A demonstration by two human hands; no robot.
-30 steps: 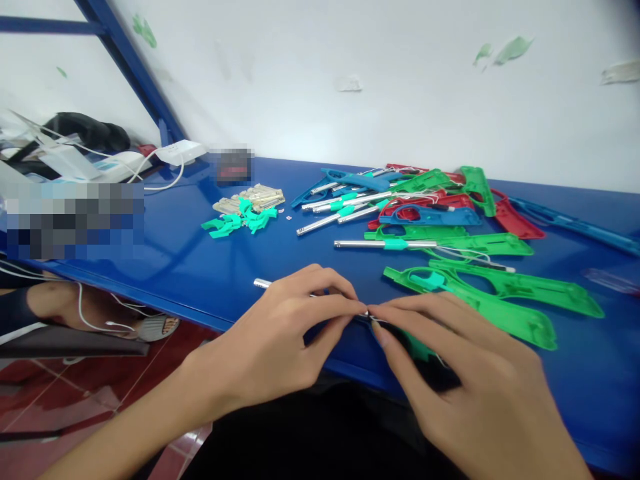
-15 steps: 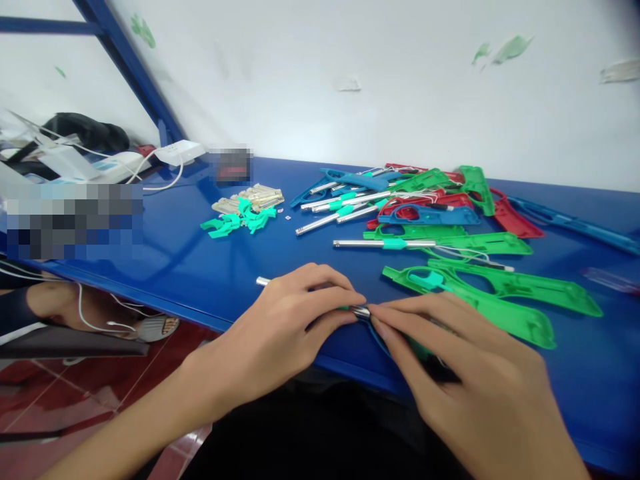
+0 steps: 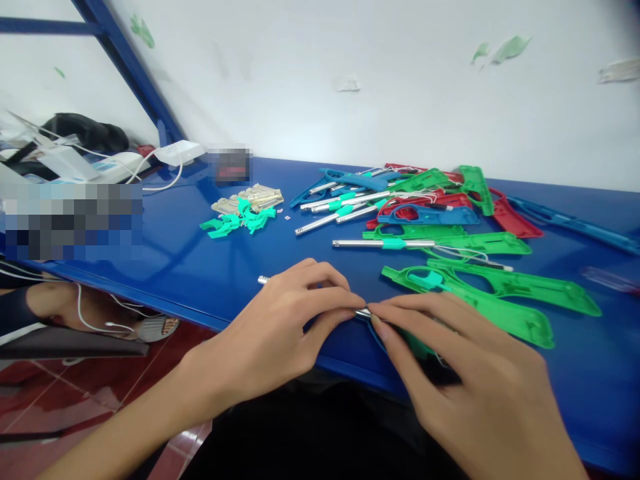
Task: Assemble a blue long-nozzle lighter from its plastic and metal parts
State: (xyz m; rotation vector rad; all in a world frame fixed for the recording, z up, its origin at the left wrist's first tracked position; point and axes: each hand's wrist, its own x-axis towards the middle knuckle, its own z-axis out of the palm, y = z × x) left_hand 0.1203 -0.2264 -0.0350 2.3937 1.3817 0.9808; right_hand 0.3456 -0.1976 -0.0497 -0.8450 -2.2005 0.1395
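Note:
Over the front edge of the table, my left hand (image 3: 295,313) is closed around a silver metal lighter tube (image 3: 363,312); the tube's far tip pokes out left of the knuckles. My right hand (image 3: 465,353) pinches the tube's near end between thumb and fingertips, almost touching the left fingertips. Under the right hand a blue and green plastic part shows only in pieces, so its shape is hidden. Just beyond the right hand lie open green lighter shell halves (image 3: 520,320), one with a teal trigger piece (image 3: 433,280) on it.
More silver tubes (image 3: 385,244) with teal collars and white wires lie among green, red and blue shell halves (image 3: 430,215). Left of them sit teal triggers (image 3: 240,220) and translucent yellowish parts (image 3: 255,197). A white power strip (image 3: 180,152) stands at the back left. Someone's leg (image 3: 70,303) shows below.
Both hands hold nearly the same pose. The silver tube has tilted or turned slightly, its left tip showing slots now, and the left fingertips have shifted a little.

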